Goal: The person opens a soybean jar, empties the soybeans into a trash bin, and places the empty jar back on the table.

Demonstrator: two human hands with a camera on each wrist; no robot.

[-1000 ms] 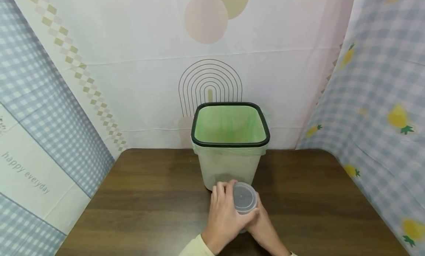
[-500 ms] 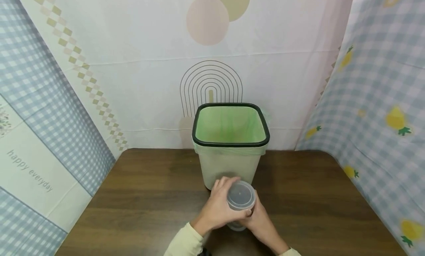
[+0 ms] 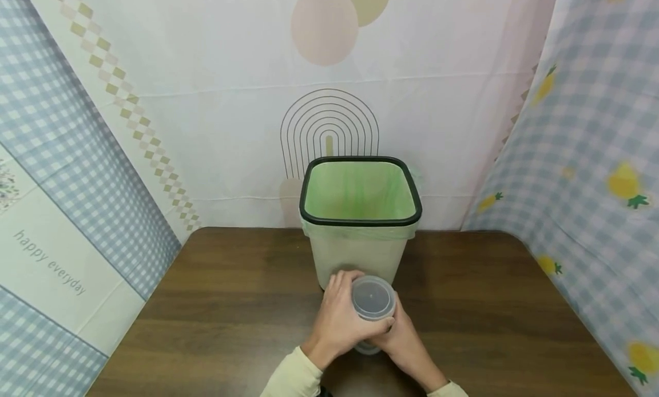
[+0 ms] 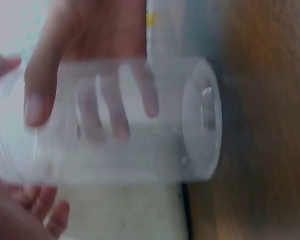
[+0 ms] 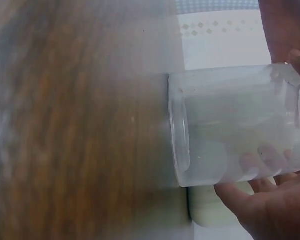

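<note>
A clear plastic jar with a round translucent lid is held between both hands, in front of the bin. Fingers and thumb of my left hand curl around its top at the lid. My right hand grips the jar's side lower down. In the left wrist view, the thumb of the right hand lies across the near side of the jar, with fingers visible through the clear wall. The jar's bottom faces the tabletop in the right wrist view, where the jar looks see-through, with no contents visible.
A pale square bin with a black rim and a green liner stands just behind the hands. Brown wooden tabletop stretches to both sides. Patterned cloth hangs at the back and on both sides.
The jar and hands have shifted slightly left, and the jar's base shows more below the hands. My left forearm has swung outward to the left. Both hands keep their grip.
</note>
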